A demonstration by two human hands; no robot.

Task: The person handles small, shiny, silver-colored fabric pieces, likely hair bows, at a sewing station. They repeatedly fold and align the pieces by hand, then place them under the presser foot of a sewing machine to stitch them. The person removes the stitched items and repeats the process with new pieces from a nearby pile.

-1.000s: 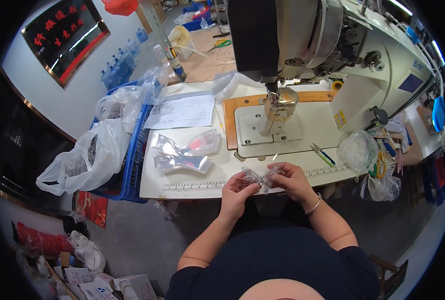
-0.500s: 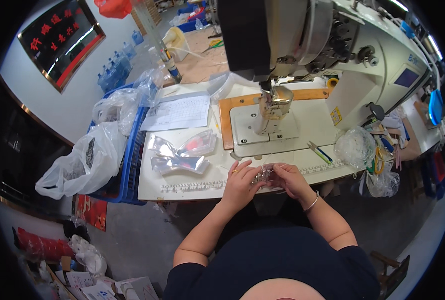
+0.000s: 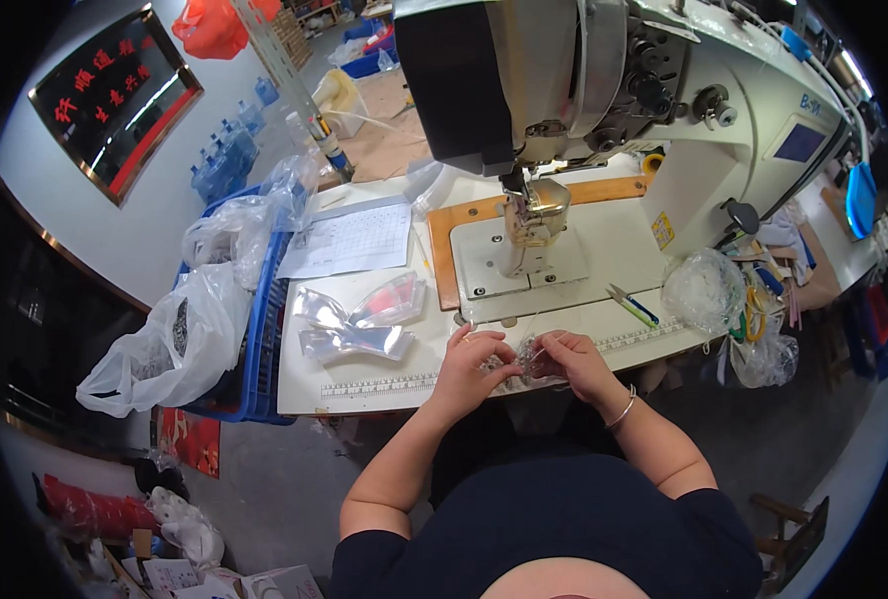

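Observation:
At the front edge of the sewing table (image 3: 364, 394), both hands pinch a small see-through, glittery piece (image 3: 527, 357); its exact kind is hard to make out. My left hand (image 3: 472, 369) grips its left side with bent fingers. On its other side, my right hand (image 3: 576, 363) has thumb and fingers pressed together on it. Left of my hands lie shiny see-through plastic bow shapes (image 3: 359, 324). Just beyond my hands stands the sewing machine (image 3: 536, 225), its needle area above a metal plate. Small green-and-blue thread snips (image 3: 633, 305) lie to the right.
A ruler strip (image 3: 384, 385) runs along the table's front. A paper sheet (image 3: 349, 242) lies at the back left, beside a blue crate (image 3: 264, 329) with plastic bags (image 3: 179, 339). At the right are a bundle of see-through thread (image 3: 703, 288) and scissors with yellow handles (image 3: 755, 317).
My left hand has shifted slightly left and its fingers have bent inward, opening a small gap from the right hand. The glittery piece stays between them. The whole view has shifted slightly.

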